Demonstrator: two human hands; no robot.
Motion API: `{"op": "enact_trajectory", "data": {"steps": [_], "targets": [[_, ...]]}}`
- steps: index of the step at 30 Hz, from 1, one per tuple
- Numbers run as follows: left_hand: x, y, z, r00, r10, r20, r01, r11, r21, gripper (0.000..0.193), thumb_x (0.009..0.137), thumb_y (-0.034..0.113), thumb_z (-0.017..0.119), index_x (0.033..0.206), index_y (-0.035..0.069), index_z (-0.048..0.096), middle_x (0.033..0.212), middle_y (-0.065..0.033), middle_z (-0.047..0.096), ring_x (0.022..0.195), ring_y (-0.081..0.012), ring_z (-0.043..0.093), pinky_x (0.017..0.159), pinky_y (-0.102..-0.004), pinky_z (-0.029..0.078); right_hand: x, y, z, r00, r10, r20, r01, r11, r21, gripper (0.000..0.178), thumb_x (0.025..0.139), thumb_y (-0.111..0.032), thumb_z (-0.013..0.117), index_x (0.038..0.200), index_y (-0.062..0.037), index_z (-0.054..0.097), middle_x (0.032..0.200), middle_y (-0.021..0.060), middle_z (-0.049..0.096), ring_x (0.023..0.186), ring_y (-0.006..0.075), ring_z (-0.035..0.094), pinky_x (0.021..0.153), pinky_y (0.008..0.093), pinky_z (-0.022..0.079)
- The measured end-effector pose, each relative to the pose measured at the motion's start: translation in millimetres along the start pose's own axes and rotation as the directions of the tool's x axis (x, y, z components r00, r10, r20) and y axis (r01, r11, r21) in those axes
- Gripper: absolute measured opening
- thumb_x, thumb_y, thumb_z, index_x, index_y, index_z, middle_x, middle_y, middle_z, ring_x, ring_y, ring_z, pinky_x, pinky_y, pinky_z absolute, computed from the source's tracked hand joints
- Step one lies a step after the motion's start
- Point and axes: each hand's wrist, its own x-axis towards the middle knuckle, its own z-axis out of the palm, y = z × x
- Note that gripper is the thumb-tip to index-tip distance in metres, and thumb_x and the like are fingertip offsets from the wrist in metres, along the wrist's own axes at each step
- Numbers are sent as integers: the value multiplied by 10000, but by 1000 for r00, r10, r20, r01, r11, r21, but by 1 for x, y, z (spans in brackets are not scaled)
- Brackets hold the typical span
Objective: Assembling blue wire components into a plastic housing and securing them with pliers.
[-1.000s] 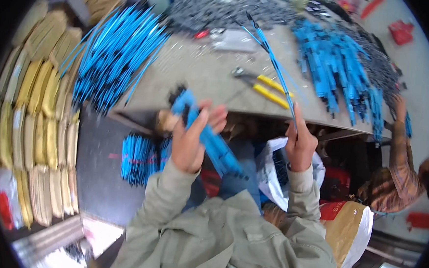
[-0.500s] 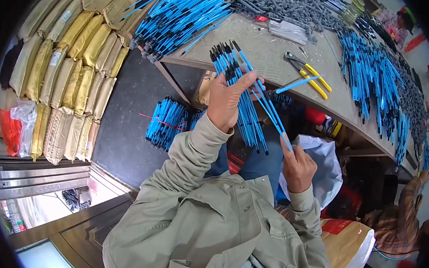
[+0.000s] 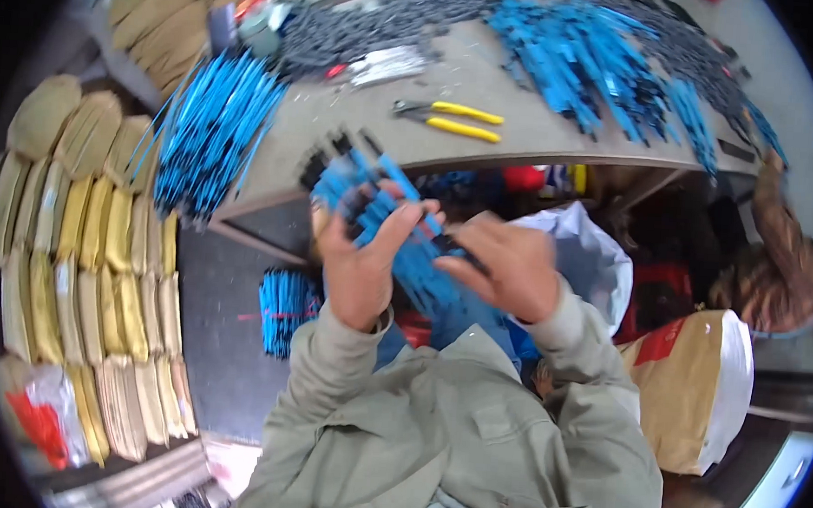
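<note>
My left hand [image 3: 361, 265] is closed around a bundle of thin blue rods with black tips [image 3: 406, 254]. The bundle slants across in front of me over my lap, its tips toward the table edge and blurred by motion. My right hand [image 3: 513, 265] is at the bundle's right side, its thumb and fingers pointing at the rods. Those fingers are smeared, so whether they grip a rod cannot be made out. Beyond the bundle, pliers with yellow handles [image 3: 452, 117] lie on the table.
The table [image 3: 341, 110] bears loose blue rods [image 3: 214, 135] at left, another blue pile [image 3: 576, 64] at right and grey parts [image 3: 364, 28] behind. A tied blue bundle [image 3: 284, 312] stands below. Stacked sacks [image 3: 87, 300] fill the left; a brown bag [image 3: 687, 392] stands right.
My view has turned. My right hand has moved from the low end of one rod up to the bundle's side. The light-blue stick by the pliers no longer shows there.
</note>
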Motion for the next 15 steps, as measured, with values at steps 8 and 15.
{"op": "enact_trajectory", "data": {"steps": [8, 15], "targets": [[11, -11, -26, 999, 22, 44, -29, 986, 166, 160, 846, 37, 588, 997, 16, 539, 832, -102, 605, 671, -195, 619, 633, -285, 498, -6, -1, 50, 982, 191, 0, -163, 840, 517, 139, 825, -140, 609, 775, -35, 532, 636, 84, 532, 487, 251, 429, 463, 326, 351], [12, 3, -55, 950, -147, 276, 215, 948, -235, 156, 900, 120, 536, 1045, 63, 522, 867, -174, 626, 712, -243, 621, 663, -327, 504, -1, 95, -4, 973, 166, -158, -86, 903, 422, 56, 816, -74, 591, 777, -49, 623, 787, 48, 595, 617, 158, 513, 580, 266, 416]]}}
